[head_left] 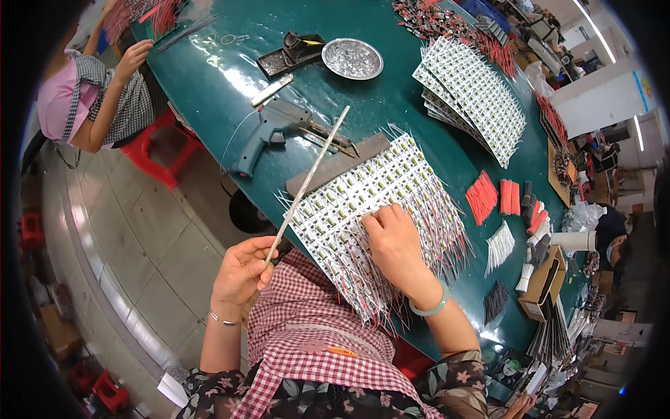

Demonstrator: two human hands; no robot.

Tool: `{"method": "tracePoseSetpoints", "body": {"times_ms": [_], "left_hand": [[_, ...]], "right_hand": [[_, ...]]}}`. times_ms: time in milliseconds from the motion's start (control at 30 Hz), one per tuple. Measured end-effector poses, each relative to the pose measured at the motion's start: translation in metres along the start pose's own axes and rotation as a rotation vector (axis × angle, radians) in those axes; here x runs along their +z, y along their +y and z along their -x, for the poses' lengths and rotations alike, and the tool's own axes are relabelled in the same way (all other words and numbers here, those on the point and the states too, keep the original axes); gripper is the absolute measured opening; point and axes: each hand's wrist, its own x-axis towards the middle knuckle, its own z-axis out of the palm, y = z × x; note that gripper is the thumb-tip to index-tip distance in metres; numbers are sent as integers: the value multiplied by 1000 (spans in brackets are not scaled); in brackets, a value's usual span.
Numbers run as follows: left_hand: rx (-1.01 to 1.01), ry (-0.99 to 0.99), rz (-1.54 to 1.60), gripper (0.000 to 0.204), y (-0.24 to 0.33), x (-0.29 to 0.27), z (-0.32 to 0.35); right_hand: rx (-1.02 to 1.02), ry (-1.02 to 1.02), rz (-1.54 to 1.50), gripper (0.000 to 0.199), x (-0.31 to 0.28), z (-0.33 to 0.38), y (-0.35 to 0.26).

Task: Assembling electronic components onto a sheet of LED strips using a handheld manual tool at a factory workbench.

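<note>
1. Head view, left hand [241, 274]: the fingers pinch narrow on a thin stick [305, 184], which slants up and away past them.
2. Head view, right hand [395, 244]: curled fingers rest on the circuit sheet [352, 209], spread beneath and around them on the counter [398, 105] — whether they grip anything, I cannot tell.
3. Beyond the left fingers lies a soldering gun [265, 136] — red tubes [481, 197] right of the right fingers.
</note>
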Motion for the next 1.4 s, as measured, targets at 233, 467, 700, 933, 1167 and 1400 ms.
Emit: {"method": "tracePoseSetpoints", "body": {"times_ms": [233, 467, 700, 933, 1167, 1400], "left_hand": [[-25, -60, 11, 48, 5, 4, 0], [4, -83, -71, 43, 8, 9, 8], [-47, -146, -104, 41, 14, 16, 6], [-38, -136, -69, 41, 8, 15, 7], [-42, -69, -142, 31, 8, 17, 3], [-83, -103, -171, 31, 7, 13, 1]], "right_hand": [[75, 58, -139, 16, -6, -16, -1], [-13, -69, -13, 15, 7, -30, -6], [-85, -74, 190, 8, 9, -27, -14], [-53, -71, 265, 10, 4, -16, -31], [47, -93, 97, 11, 0, -5, -25], [134, 38, -83, 17, -10, -2, -33]]}}
